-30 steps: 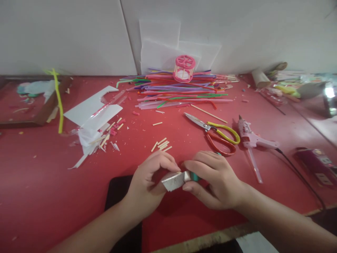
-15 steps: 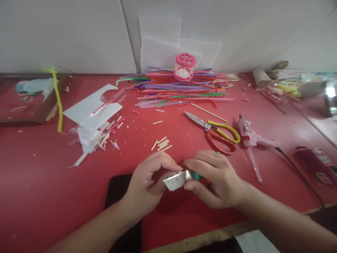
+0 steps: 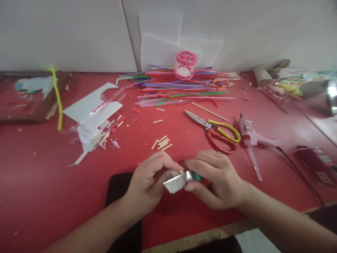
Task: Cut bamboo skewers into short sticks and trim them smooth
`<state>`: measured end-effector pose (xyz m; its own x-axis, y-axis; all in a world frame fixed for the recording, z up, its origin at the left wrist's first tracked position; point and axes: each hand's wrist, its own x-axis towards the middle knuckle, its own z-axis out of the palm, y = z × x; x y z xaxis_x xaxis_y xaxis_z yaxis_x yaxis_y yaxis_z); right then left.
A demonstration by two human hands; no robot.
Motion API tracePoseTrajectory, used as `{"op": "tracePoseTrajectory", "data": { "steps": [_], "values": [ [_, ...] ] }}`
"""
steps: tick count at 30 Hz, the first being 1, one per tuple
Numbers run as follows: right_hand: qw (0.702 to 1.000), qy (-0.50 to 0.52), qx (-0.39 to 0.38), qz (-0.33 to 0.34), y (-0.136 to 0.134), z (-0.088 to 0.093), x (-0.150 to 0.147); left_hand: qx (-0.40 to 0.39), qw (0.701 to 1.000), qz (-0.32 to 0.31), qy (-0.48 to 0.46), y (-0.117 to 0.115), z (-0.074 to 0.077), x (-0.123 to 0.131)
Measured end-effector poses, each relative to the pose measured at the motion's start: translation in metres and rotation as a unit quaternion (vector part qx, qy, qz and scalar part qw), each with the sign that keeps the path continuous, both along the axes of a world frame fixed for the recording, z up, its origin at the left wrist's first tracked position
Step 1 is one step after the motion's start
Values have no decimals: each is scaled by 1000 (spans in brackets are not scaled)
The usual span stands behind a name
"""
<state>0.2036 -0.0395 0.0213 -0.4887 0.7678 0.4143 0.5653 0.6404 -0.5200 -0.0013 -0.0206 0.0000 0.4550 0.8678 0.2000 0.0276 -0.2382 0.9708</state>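
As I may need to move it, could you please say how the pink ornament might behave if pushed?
The pink ornament may slide or tip, since it sits on heaped straws. Its thin posts suggest it's light and perhaps fragile.

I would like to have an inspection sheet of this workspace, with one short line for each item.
Surface: red tabletop, scattered with small scraps.
Work items: knife and pale piece, both held; small pale sticks lie in a loose group beyond the hands.
Clutter: cut white sheet at left; scissors and glue gun at right.
Grips: left grip pinches the pale piece; right grip holds the knife, blade near the left fingertips.
Cables: black cord from the glue gun; plug not seen.
Surroundings: pale wall behind.
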Motion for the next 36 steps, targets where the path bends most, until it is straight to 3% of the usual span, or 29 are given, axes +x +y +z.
{"op": "tracePoseTrajectory", "data": {
  "steps": [8, 13, 17, 20, 24, 28, 32, 36],
  "values": [
    [1000, -5, 7, -10, -2, 1, -3, 11, 1000, -18, 8, 1, 3, 0],
    [998, 11, 9, -53, 3, 4, 6, 34, 998, -44, 23, -2, 7, 0],
    [993, 58, 43, -98, 7, 7, 15, 14, 1000, 11, 19, -2, 7, 2],
    [991, 49, 47, -118, 8, 5, 15, -22, 999, 45, -3, -1, 6, 3],
    [992, 35, 29, -117, 7, 0, 12, -109, 991, 45, -57, 3, 3, 4],
    [992, 35, 31, -115, 7, 0, 12, -228, 960, 39, -155, 8, -1, 6],
    [993, 26, 86, -72, 6, 1, 9, -311, 929, 31, -200, 9, 1, 7],
    [993, 36, 110, -4, 3, -3, 2, -332, 924, 4, -191, 8, 5, 8]
  ]
}}
